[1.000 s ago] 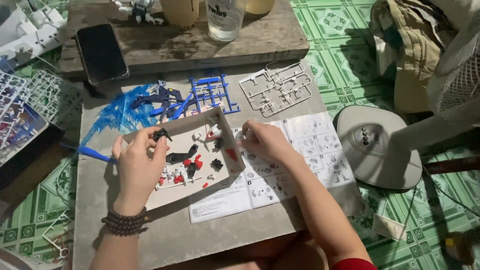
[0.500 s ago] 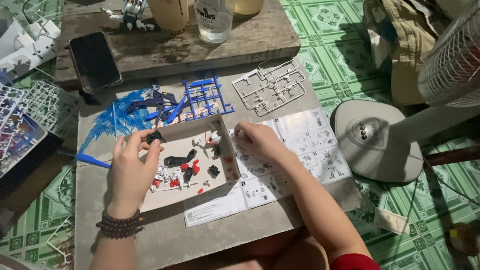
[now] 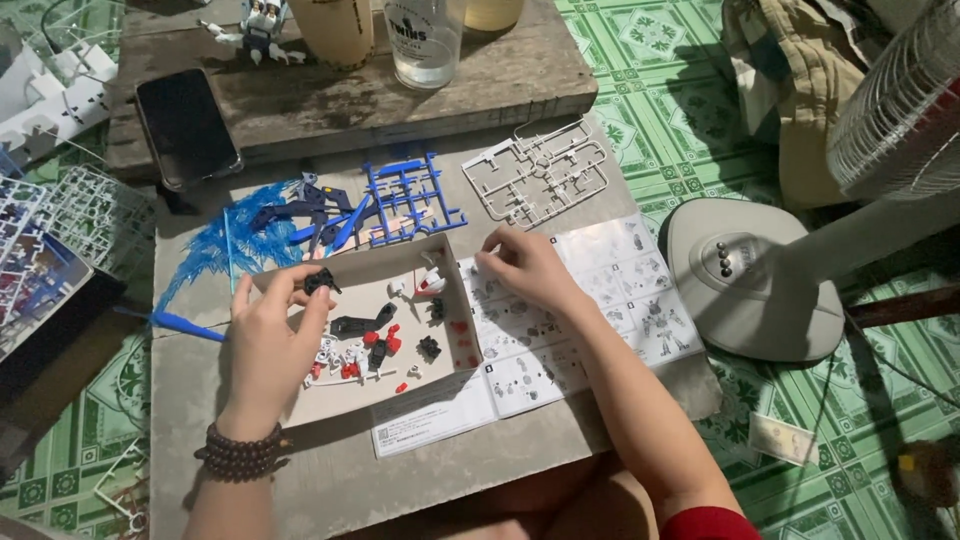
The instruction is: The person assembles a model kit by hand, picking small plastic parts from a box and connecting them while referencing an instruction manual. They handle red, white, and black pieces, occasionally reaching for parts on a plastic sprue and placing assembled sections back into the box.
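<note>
Left hand (image 3: pixel 268 345) over the left part of the shallow cardboard tray (image 3: pixel 455 300) — thumb and forefinger pinching a small black part (image 3: pixel 320 281) above the tray's far-left corner. Right hand (image 3: pixel 525 268) rests on the instruction sheet (image 3: pixel 600 300) just beside the tray's right wall, fingers curled together, tips at the far-right corner. Loose red, black and white pieces (image 3: pixel 375 345) lie in the tray, mid-slab.

Black phone (image 3: pixel 187 127) on wooden board (image 3: pixel 500 75); glass (image 3: pixel 424 40); fan base (image 3: pixel 750 275) right.
</note>
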